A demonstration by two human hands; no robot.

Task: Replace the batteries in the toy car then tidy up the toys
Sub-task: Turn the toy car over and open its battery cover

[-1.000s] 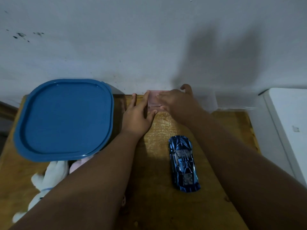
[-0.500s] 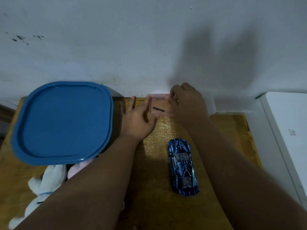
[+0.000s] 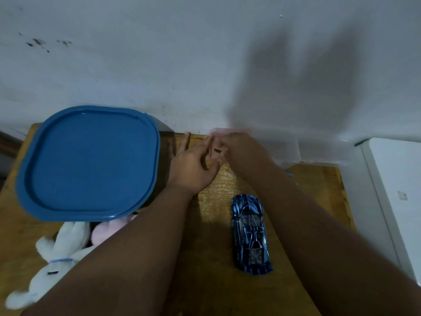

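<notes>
Apart, toy car (image 3: 249, 233), hands (image 3: 193, 166) beyond it

The right hand (image 3: 241, 151) hides most of the pink case (image 3: 227, 130); the dark bit (image 3: 217, 150) beside it is too small to tell.

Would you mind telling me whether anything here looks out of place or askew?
Yes: a white plush toy and a pink plush toy poke out from under the near edge of the blue lid, so the lid looks merely laid over them. The toy car looks upright and undamaged.
</notes>
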